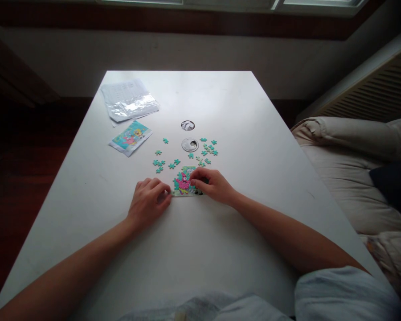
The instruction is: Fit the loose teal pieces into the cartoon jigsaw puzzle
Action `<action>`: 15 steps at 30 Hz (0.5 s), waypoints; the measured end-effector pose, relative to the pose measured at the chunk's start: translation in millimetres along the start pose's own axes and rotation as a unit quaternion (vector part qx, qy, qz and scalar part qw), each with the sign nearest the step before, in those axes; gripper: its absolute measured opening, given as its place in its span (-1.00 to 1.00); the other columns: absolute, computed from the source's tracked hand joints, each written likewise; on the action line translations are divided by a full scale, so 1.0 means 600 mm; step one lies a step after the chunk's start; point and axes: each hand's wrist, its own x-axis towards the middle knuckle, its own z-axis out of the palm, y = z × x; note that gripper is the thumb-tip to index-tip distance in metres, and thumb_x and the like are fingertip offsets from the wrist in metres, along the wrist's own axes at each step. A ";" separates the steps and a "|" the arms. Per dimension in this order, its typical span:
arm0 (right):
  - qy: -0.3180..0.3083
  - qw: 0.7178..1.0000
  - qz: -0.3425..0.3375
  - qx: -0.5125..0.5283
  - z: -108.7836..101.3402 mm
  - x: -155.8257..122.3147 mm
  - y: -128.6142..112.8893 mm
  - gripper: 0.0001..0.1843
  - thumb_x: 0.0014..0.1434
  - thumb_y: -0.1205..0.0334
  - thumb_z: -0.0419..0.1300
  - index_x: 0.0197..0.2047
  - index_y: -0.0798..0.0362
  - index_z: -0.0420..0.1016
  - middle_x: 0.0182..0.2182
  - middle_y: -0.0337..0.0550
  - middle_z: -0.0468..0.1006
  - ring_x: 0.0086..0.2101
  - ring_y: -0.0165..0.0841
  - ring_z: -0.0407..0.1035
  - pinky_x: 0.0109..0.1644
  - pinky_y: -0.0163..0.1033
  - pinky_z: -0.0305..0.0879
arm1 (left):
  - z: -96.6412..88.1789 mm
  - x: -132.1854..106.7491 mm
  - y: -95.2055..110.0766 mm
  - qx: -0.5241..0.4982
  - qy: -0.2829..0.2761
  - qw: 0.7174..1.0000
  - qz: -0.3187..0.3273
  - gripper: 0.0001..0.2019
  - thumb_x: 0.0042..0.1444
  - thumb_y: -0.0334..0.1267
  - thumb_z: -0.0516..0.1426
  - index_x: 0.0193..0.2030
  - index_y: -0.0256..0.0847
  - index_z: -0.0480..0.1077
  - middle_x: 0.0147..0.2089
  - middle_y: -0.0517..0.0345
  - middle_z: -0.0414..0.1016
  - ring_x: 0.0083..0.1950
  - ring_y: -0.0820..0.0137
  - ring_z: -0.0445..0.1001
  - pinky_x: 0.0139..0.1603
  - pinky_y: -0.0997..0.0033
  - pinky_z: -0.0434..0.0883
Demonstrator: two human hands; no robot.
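At bench [220, 102] centre, toward near edge: bracing left hand [149, 199] against left side of part-built puzzle [184, 183], fingers curled, grip narrow, holding nothing visible. Pressing right hand [211, 183] onto puzzle's upper right corner, grip narrow, fingertips pinching there and covering that corner; unable to tell whether pinching a separate piece. Noting loose pieces [204, 153] lying scattered just beyond puzzle. Noting picture card [131, 137] and plastic bag [129, 100] lying well apart, far left.
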 end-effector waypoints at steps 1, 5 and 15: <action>0.000 1.000 0.000 0.001 0.000 0.000 0.000 -0.82 0.23 0.13 0.21 -0.24 0.07 0.52 -0.48 -0.28 0.42 -0.45 -0.46 0.19 -0.35 -0.33 0.13 | 0.000 0.000 0.000 0.001 -0.002 1.000 0.000 -0.95 0.20 -0.25 0.19 -0.20 -0.07 0.47 -0.20 0.14 0.50 -0.10 0.23 0.39 0.00 0.16 0.23; -0.001 1.000 0.000 0.000 0.001 0.000 -0.001 -0.82 0.24 0.13 0.21 -0.24 0.08 0.52 -0.47 -0.28 0.43 -0.45 -0.46 0.19 -0.34 -0.33 0.14 | 0.000 0.000 0.000 0.005 -0.005 1.000 0.001 -0.96 0.20 -0.24 0.20 -0.21 -0.07 0.46 -0.18 0.13 0.49 -0.09 0.22 0.39 0.00 0.15 0.24; 0.002 1.000 -0.004 0.005 0.005 0.000 0.000 -0.82 0.23 0.12 0.22 -0.25 0.06 0.51 -0.45 -0.26 0.46 -0.44 -0.44 0.22 -0.34 -0.33 0.16 | 0.001 0.000 -0.001 -0.002 0.004 1.000 0.006 -0.95 0.19 -0.26 0.20 -0.20 -0.07 0.47 -0.15 0.12 0.50 -0.07 0.22 0.39 0.00 0.14 0.25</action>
